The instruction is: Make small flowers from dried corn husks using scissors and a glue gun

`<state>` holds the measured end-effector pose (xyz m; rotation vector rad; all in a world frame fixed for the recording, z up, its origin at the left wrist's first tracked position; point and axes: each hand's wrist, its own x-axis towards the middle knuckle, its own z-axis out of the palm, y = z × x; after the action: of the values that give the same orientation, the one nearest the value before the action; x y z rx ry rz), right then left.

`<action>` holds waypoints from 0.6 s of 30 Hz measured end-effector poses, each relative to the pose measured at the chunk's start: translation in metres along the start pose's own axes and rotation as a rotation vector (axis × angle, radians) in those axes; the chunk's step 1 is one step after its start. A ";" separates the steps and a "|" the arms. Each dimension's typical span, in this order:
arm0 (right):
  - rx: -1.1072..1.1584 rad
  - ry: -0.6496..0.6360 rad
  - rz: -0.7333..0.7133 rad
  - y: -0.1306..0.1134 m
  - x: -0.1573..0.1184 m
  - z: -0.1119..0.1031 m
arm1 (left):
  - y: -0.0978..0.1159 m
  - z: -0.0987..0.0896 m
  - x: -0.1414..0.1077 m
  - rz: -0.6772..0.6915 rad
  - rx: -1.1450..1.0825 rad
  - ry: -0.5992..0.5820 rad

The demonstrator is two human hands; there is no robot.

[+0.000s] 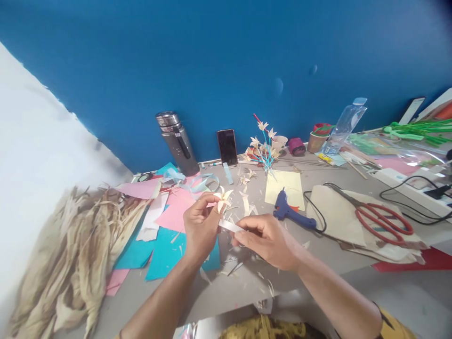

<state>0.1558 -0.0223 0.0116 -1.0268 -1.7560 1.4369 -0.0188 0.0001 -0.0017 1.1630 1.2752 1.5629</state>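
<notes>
Noted mustard-yellow patterned cloth [263, 328] nearest; pinched cream star-shaped papery flower [223, 197] in left hand [201, 226], flat white papery strip [230, 226] in right hand [263, 238]; judged gentle tension best.

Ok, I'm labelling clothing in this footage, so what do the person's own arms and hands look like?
The left hand and right hand are bare, with no gloves, and I see no watch or bracelet. The forearms are uncovered too. Near the right elbow, a mustard-yellow sleeve with dark trim shows; the left sleeve is almost entirely out of frame.
</notes>
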 end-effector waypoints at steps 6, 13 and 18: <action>0.123 -0.026 -0.135 0.022 0.000 -0.004 | 0.001 -0.004 0.007 -0.086 -0.144 -0.073; 0.237 -0.126 -0.090 0.035 -0.006 -0.004 | -0.002 -0.001 0.010 -0.156 -0.318 -0.126; 0.070 -0.098 0.021 0.019 -0.007 -0.007 | -0.003 0.002 0.003 -0.087 -0.170 -0.086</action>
<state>0.1685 -0.0231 -0.0054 -0.9555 -1.7544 1.5748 -0.0181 0.0041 -0.0035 1.0421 1.0996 1.5090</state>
